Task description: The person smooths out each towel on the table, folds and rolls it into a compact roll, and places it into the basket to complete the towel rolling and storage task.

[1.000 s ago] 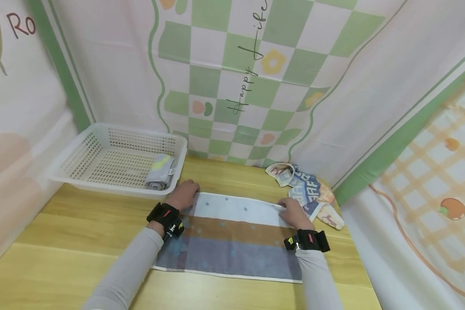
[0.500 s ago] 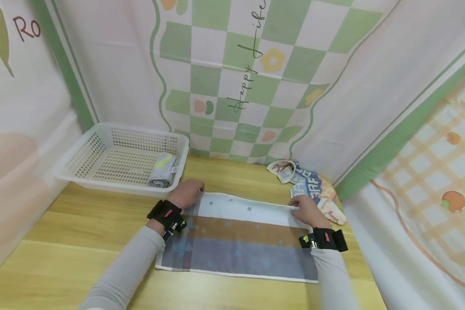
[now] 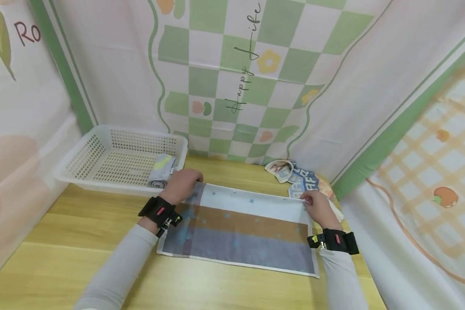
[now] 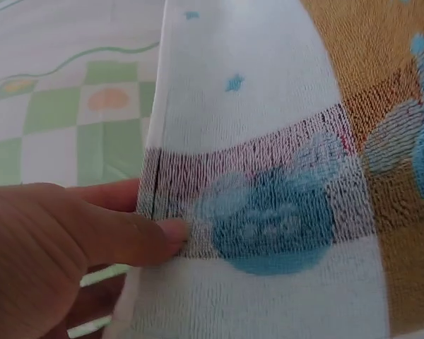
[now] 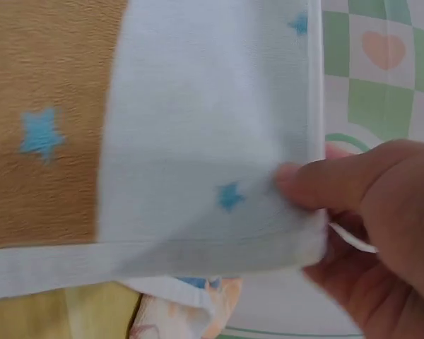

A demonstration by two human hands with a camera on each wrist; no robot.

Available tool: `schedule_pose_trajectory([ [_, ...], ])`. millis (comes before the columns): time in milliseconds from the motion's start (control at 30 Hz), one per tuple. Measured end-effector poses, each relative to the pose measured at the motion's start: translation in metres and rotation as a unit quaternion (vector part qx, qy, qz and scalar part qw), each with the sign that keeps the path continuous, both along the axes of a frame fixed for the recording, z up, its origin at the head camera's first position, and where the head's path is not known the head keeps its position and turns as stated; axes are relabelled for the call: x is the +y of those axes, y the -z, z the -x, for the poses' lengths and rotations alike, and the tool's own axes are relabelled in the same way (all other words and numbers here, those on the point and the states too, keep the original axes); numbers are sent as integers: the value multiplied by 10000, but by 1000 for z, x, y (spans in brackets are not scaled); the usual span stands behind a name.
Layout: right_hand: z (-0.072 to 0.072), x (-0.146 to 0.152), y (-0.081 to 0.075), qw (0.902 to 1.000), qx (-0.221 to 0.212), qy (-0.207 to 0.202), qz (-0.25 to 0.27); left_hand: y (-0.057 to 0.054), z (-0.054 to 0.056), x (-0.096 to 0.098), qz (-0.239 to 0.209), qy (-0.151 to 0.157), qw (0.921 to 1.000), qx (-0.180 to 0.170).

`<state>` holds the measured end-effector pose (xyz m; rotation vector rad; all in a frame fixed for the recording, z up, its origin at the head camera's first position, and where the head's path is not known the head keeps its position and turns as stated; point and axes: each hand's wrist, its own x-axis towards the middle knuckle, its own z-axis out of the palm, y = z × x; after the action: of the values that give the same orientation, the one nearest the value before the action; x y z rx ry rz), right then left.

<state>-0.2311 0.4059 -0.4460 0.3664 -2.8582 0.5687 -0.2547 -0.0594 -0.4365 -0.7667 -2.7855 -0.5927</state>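
Note:
A towel (image 3: 236,232) with white, brown and grey-purple bands and small blue stars is spread between both hands over the table. My left hand (image 3: 181,185) pinches its far edge near the left corner; in the left wrist view the thumb lies over a woven strip with a blue animal figure (image 4: 272,226). At the far right corner my right hand (image 3: 320,208) pinches the white band (image 5: 198,141) between thumb and fingers. The near edge of the towel hangs down close to the tabletop.
A white plastic basket (image 3: 81,178) at the back left holds a rolled grey towel (image 3: 162,168). Behind my right hand lies a crumpled printed cloth (image 3: 304,181). Patterned curtains (image 3: 232,77) enclose the wooden table (image 3: 69,232) at the back and sides.
The right hand has slid right along the far edge to the corner. Both hands have drawn the towel's far edge up, and its near edge has shifted away from the person.

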Motion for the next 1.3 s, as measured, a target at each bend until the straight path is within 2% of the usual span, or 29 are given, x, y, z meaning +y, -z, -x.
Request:
schedule_pose_trajectory([
  [200, -7, -3, 2, 9930, 1107, 136, 382, 4, -7, -7, -518, -58, 9963, 679],
  [333, -20, -6, 2, 9905, 1256, 294, 471, 8, -19, -8, -749, -25, 9931, 900],
  [433, -33, -8, 8, 9884, 1424, 242, 467, 13, -30, -10, -709, 235, 9941, 785],
  [567, -48, -10, 22, 9858, 1615, 159, 426, 22, -44, -14, -591, 644, 9959, 233],
  [667, -57, -11, 35, 9911, 1271, 223, 332, 33, -51, -18, -425, 743, 9962, -154],
  [767, -64, -9, 44, 9967, 714, 325, 190, 42, -55, -22, -412, 716, 9961, -324],
  [867, -72, -6, 42, 9972, 610, 421, 124, 44, -58, -24, -736, 803, 9938, -208],
  [967, -83, -6, 34, 9950, 859, 500, 113, 41, -61, -26, -1050, 1005, 9893, 77],
  [1067, -98, -7, 32, 9952, 795, 556, 156, 41, -66, -30, -970, 1079, 9892, 206],
  [1200, -116, -10, 43, 9978, -134, 625, 150, 53, -79, -35, -560, 993, 9928, -371],
  [1300, -125, -10, 50, 9944, -754, 734, 138, 63, -87, -36, -392, 949, 9919, -749],
])
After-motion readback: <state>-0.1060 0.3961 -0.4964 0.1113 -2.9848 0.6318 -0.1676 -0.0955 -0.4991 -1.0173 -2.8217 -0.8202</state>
